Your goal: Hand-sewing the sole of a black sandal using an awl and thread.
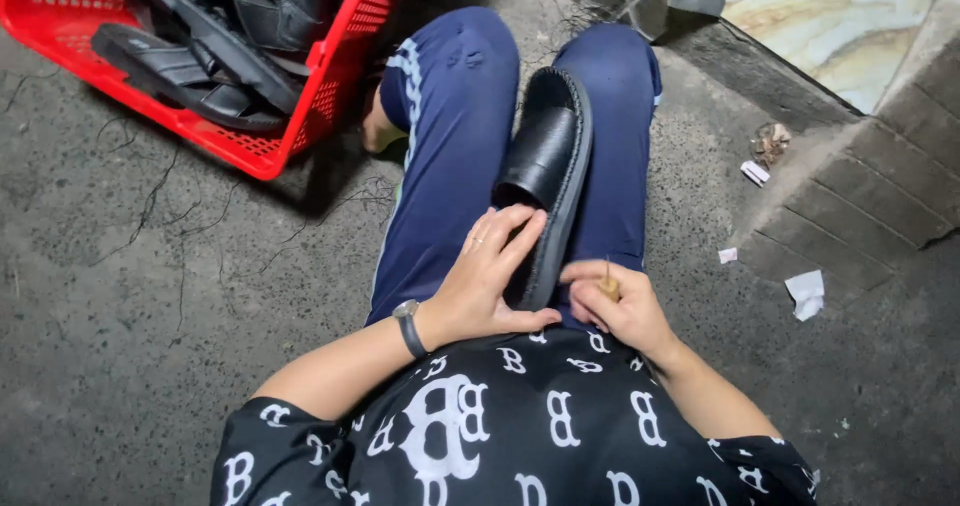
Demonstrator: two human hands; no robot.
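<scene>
A black slide sandal (548, 156) lies tilted on its edge between my knees, its heel end toward my body. My left hand (488, 281) rests flat on the sandal's near end, fingers spread along the footbed, thumb under the edge; a watch sits on that wrist. Just to the right, my right hand (618, 304) pinches a small wooden-handled tool (607, 284) that points upward, close beside the sandal's sole edge. I sit on the ground in dark blue trousers and a black patterned shirt.
A red plastic basket (290, 136) holding several black sandals stands on the concrete at upper left. A stone step (850, 166) runs along the right, with paper scraps (806, 293) on the ground below it.
</scene>
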